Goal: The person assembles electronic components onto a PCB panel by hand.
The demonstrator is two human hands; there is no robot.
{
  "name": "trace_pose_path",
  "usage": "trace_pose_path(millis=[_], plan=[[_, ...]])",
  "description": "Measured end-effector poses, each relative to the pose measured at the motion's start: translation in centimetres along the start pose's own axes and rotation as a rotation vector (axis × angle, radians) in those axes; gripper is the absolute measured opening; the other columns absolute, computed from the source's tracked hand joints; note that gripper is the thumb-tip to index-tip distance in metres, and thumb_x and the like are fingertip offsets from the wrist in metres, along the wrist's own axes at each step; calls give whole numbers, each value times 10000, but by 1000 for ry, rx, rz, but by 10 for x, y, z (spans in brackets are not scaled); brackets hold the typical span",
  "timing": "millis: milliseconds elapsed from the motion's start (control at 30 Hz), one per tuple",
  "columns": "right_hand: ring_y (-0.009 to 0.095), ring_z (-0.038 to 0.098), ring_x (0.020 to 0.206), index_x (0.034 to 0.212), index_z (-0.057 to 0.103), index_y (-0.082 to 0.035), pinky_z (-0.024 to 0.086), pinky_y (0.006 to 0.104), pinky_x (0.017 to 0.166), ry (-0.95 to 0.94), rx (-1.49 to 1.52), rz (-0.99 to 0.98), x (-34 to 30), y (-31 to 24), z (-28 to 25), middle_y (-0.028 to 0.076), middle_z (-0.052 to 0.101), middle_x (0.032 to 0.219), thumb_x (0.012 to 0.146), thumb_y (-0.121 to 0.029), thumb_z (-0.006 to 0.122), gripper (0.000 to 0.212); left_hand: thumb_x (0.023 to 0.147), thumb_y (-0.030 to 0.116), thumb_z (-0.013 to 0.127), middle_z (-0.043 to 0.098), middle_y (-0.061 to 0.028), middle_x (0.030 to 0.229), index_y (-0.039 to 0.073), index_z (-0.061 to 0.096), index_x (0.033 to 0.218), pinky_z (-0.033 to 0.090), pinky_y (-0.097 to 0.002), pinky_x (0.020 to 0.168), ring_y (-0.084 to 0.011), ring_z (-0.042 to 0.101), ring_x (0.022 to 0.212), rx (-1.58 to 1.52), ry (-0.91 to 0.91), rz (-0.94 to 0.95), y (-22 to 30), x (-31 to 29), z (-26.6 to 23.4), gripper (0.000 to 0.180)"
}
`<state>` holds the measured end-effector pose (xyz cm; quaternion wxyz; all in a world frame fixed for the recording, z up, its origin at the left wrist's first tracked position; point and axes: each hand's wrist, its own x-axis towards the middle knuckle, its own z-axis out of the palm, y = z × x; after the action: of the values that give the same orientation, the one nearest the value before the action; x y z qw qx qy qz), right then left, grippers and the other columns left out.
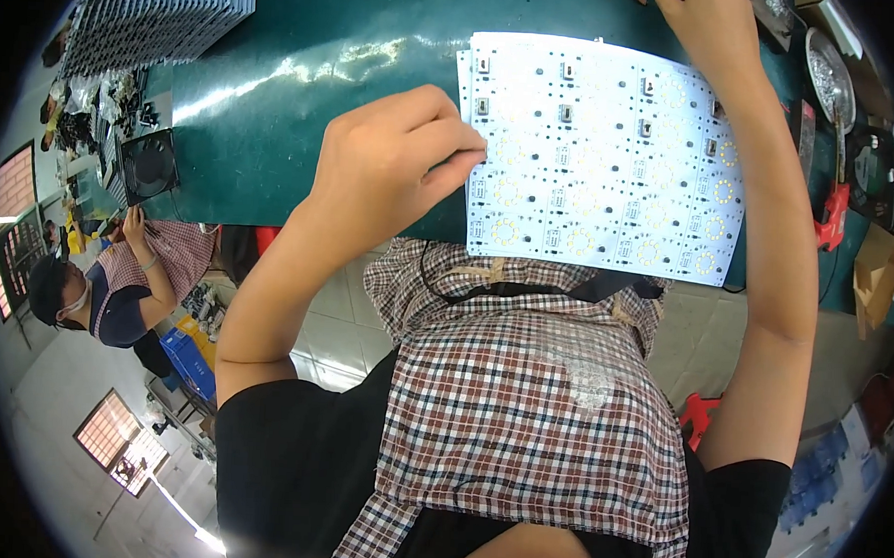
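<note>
A white circuit board panel (596,176) lies on the green table in front of me, at its near edge. Rings of small yellow LEDs and dark parts cover it, and small slide switches (568,71) stand in its two far rows. My left hand (398,152) is at the panel's left edge, thumb and forefinger pinched just below a switch in the leftmost column. Whatever those fingertips hold is too small to make out. Past the panel's far right corner reaches my right hand (712,26). Its fingertips run out of the picture at the top, and its forearm covers part of the panel's right side.
Stacked panels in a rack (164,17) stand at the far left of the green table (303,143). A small black fan (150,166) sits at its left edge. On the right are a metal dish (830,81) and a red-handled tool (832,216). A co-worker (102,294) sits at left.
</note>
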<state>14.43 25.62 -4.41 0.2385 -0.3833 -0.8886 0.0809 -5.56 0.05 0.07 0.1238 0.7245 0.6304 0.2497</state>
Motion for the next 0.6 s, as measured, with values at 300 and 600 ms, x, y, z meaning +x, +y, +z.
trace_pose_path(millis=[300,600], plan=[[153,719,777,1079,715,80,583,236,727,-171,819,403,11,21,-22,120,748,947,909,59,653,182,919,141,742,742,-50,940,50,773,1017,541,-258,661,-121,696,801,-119,-53,-52,-46,75,-4,138],[200,748,988,1295,663,50,606,297,906,-435,1074,405,-34,11,-76,176,747,1120,981,-82,689,341,853,220,732,720,-189,915,41,775,924,549,-475,795,-368,704,887,91,-45,-155,-73,152,57,197]])
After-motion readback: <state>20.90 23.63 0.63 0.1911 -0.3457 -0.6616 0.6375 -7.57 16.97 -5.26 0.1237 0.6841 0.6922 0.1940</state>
